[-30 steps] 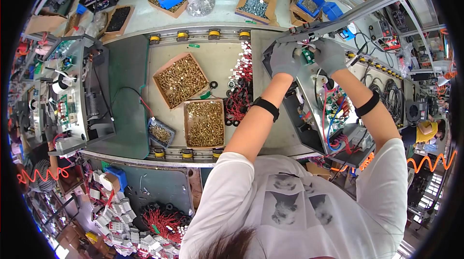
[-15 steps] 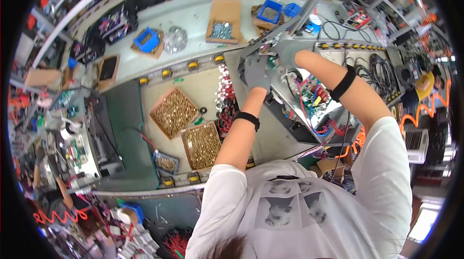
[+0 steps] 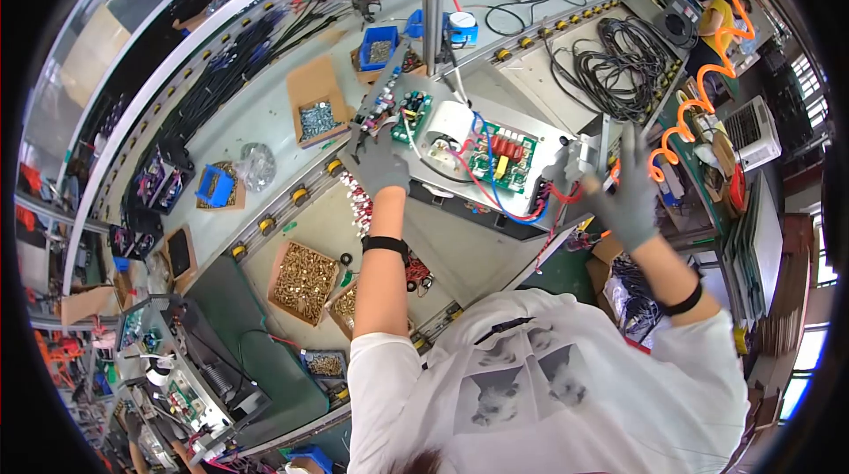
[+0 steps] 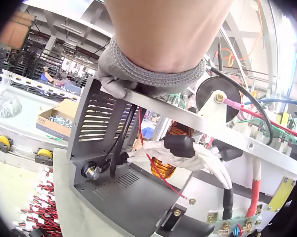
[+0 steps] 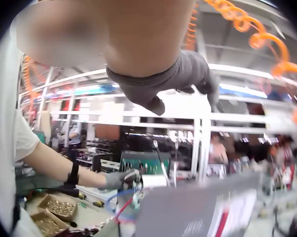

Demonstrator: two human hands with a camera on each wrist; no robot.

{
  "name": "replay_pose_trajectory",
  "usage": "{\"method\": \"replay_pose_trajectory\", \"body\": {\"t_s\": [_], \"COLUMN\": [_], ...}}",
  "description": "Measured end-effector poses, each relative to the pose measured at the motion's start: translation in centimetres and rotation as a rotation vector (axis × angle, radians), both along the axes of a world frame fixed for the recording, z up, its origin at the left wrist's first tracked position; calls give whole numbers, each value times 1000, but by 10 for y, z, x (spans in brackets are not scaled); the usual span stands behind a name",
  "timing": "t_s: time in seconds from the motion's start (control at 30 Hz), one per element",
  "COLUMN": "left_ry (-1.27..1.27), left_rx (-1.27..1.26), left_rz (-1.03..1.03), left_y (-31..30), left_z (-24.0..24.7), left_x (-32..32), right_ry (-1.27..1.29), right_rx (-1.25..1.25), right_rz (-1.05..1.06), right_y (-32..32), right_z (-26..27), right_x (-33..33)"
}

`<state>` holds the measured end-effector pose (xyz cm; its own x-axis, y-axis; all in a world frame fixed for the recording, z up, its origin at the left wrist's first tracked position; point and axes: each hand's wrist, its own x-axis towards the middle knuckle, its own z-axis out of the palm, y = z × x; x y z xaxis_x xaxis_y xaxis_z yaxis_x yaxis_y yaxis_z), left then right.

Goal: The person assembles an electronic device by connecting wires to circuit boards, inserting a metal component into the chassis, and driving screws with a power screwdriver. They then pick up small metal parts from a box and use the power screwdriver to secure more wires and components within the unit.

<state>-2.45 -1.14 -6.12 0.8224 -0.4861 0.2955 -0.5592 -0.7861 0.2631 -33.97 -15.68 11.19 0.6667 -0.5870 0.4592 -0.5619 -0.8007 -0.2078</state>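
My gloved left hand grips a corner of an electronics chassis. In the left wrist view, its fingers curl over the metal edge above the vented grey end panel. A green circuit board, a white round part and red and blue wires sit on the chassis. Past its other end, my gloved right hand hangs in the air with fingers extended, blurred by motion. In the right wrist view that right hand holds nothing, above the blurred grey panel.
Cardboard boxes of brass fasteners lie on the bench left of my arm. Behind are a box of silver screws and a blue bin. Black cables lie coiled at the far right. An orange coiled hose hangs nearby.
The head view has swung to the right. My right hand has left the small board by the left hand and moved right, beyond the chassis end. The left hand stays at the chassis's far-left corner.
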Motion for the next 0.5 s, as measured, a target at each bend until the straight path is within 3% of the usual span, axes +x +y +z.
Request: {"method": "replay_pose_trajectory", "body": {"t_s": [0.03, 0.07, 0.13, 0.27, 0.4, 0.5], "left_ry": [26, 26, 132, 72, 67, 48], "left_rx": [-69, -60, -73, -214, -245, -170], "left_rz": [-16, -25, 23, -47, -41, 132], "left_y": [0, -2, -3, -1, 4, 2], "left_z": [3, 4, 4, 4, 5, 7], "left_x": [-1, -2, -4, -7, -35, -80], "right_ry": [13, -151, -248, -223, -184, -271], "right_rx": [228, 600, 706, 742, 708, 702], "right_rz": [-113, -118, -49, -146, -39, 82], "right_y": [-1, -2, 6, -2, -56, -107], "right_z": [-32, -60, -65, -53, -58, -67], "right_x": [-14, -22, -18, -12, -15, -15]}}
